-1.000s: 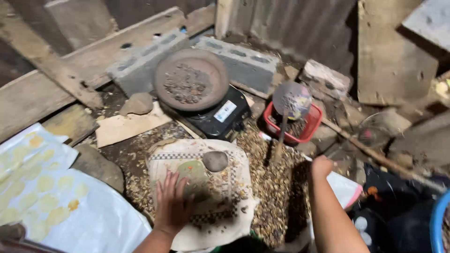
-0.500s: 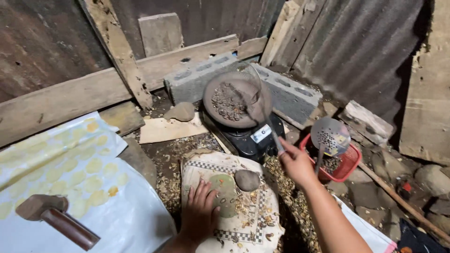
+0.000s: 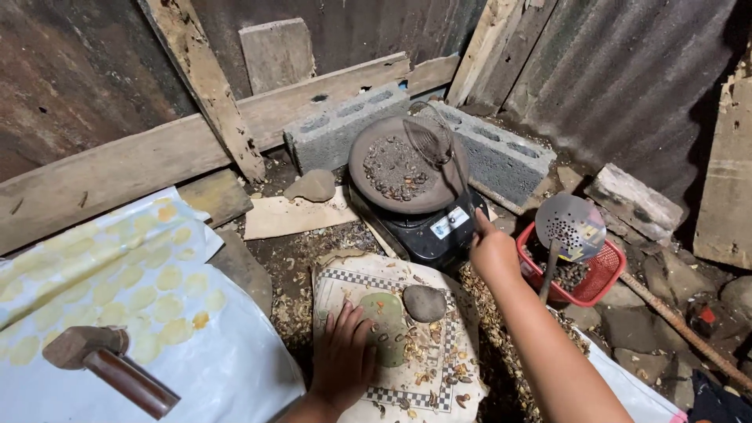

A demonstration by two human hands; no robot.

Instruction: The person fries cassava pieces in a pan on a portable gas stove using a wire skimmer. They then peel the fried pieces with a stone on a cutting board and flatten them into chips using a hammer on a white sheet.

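Both hands are out in front of me: my left hand [image 3: 345,362] lies flat, fingers spread, on the checkered cloth [image 3: 392,345] on the floor, pressing beside the green flat stone [image 3: 384,325] and gripping nothing. My right hand [image 3: 492,252] is closed around the handle of the wire skimmer [image 3: 432,142], whose mesh head hangs over the round clay pan [image 3: 399,166] of dark roasted nuts. That pan sits on a black electric hotplate [image 3: 439,231], backed by two grey concrete blocks [image 3: 345,129].

As for progress, I judge the work to be somewhere in the middle. A thin layer of nuts is in the pan and looks well darkened, so roasting seems largely done for this batch. On the cloth lie cracked bits and shell fragments around a rounded grey stone [image 3: 424,302], and a thick litter of husks [image 3: 501,337] covers the floor beside it (so plenty has been shelled already). More dark nuts sit in the red basket [image 3: 605,276] under a perforated ladle [image 3: 570,227]; I cannot tell whether those are finished. A wooden mallet [image 3: 102,360] lies apart on the yellow-spotted sheet [image 3: 117,274], untouched.
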